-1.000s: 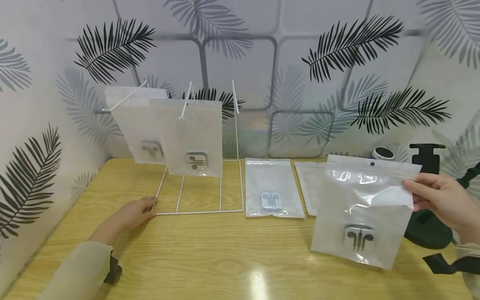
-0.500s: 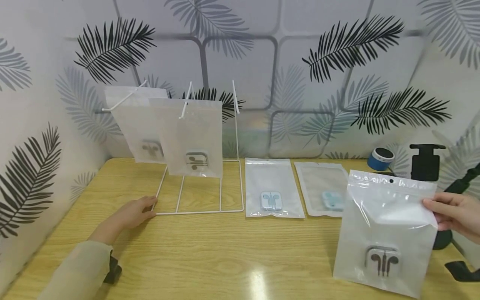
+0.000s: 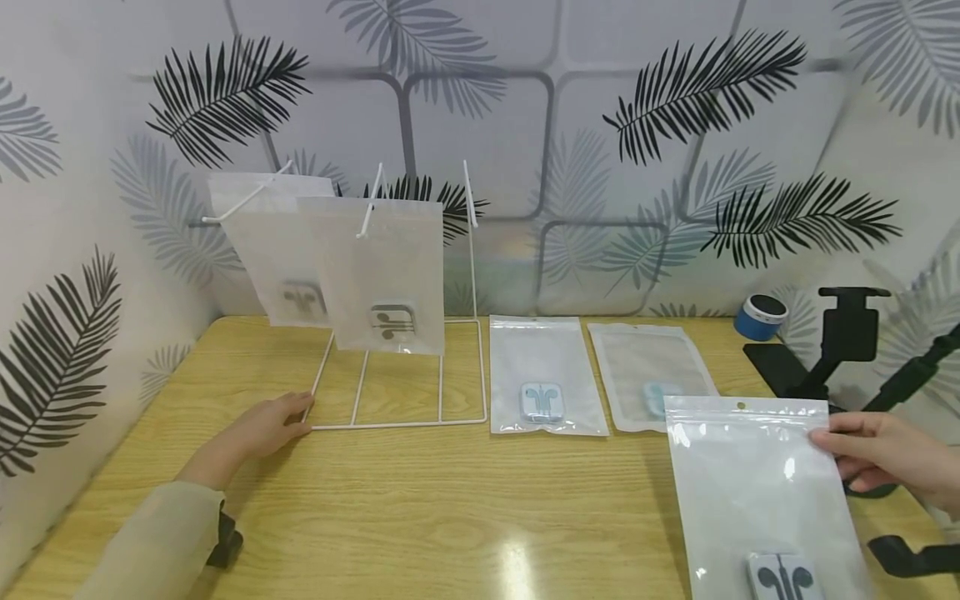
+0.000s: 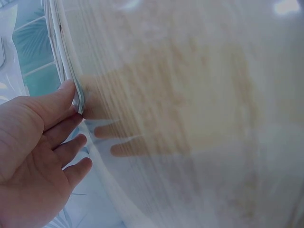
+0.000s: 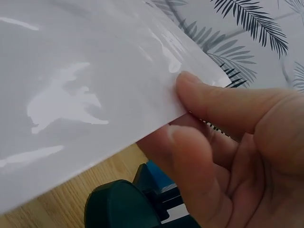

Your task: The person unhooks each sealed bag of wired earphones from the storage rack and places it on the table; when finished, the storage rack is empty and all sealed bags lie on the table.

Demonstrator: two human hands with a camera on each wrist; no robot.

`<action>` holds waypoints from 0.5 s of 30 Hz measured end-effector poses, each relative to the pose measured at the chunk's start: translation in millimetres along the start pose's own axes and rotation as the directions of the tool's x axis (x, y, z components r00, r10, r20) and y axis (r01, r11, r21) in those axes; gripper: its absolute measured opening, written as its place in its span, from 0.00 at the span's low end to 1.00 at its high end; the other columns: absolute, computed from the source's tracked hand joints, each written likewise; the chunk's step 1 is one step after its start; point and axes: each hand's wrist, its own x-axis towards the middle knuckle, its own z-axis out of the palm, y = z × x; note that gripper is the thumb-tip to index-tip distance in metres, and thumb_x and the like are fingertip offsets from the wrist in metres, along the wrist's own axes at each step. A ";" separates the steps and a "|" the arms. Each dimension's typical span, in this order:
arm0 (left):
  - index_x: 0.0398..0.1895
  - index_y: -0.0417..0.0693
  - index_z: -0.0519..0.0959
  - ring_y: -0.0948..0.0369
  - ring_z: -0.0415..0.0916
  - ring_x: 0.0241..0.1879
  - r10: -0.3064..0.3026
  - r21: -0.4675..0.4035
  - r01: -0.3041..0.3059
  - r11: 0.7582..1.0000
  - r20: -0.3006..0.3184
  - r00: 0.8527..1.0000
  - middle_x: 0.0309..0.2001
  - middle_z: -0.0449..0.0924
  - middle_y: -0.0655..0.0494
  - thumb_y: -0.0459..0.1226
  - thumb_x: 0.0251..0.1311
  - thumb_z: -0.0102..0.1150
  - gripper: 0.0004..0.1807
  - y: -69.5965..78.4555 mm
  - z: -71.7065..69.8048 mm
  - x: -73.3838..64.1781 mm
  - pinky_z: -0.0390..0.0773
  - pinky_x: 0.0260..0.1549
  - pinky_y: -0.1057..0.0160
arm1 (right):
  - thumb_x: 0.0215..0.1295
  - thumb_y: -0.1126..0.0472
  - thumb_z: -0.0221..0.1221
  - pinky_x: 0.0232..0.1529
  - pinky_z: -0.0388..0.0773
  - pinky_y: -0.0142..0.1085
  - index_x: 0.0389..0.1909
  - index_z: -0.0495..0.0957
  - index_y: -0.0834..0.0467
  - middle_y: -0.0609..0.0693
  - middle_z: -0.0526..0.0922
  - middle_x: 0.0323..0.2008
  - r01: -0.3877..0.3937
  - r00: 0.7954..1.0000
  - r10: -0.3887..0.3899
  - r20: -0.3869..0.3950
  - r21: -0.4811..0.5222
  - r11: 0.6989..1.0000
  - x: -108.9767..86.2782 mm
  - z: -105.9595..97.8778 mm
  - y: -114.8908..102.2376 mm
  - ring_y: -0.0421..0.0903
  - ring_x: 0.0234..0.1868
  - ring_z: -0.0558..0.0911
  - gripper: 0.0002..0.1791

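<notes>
Held pouch (image 3: 757, 492): near right.
Left hand (image 3: 262, 427): reaches in from near left.
Right hand (image 3: 888, 454): enters from right, thumb on pouch face.
Tabletop (image 3: 420, 517): wood runs between the hands; we see the pouch's far-left corner overlap a flat pouch (image 3: 651, 358).
Grips: both narrow; right pinches the pouch's right edge, left the white rack's (image 3: 397, 426) near-left corner.
</notes>
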 end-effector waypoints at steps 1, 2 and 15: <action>0.60 0.25 0.63 0.32 0.56 0.58 0.000 0.000 0.000 1.000 0.001 1.000 0.60 0.60 0.27 0.37 0.63 0.54 0.29 -0.1 -0.2 -0.1 0.60 0.54 0.38 | 0.64 0.51 0.56 0.26 0.80 0.38 0.51 0.65 0.78 0.52 0.82 0.30 0.001 1.000 -0.001 -0.002 -0.009 1.000 0.6 0.5 0.1 0.51 0.26 0.81 0.32; 0.60 0.25 0.62 0.32 0.56 0.58 0.000 0.000 0.000 1.000 0.002 1.000 0.60 0.60 0.27 0.37 0.63 0.54 0.29 0.0 -0.3 -0.3 0.60 0.54 0.38 | 0.65 0.52 0.56 0.26 0.80 0.38 0.51 0.65 0.78 0.52 0.82 0.30 0.005 1.000 -0.005 -0.003 -0.017 1.000 1.0 0.8 0.3 0.51 0.26 0.80 0.31; 0.60 0.25 0.63 0.32 0.56 0.58 -0.004 0.000 0.004 1.000 0.004 1.000 0.60 0.59 0.27 0.37 0.63 0.53 0.28 2.3 -1.1 -0.7 0.60 0.54 0.38 | 0.65 0.53 0.56 0.26 0.79 0.36 0.53 0.63 0.78 0.51 0.80 0.28 -0.025 0.999 0.025 0.032 -0.004 1.000 5.4 10.7 6.4 0.50 0.24 0.78 0.31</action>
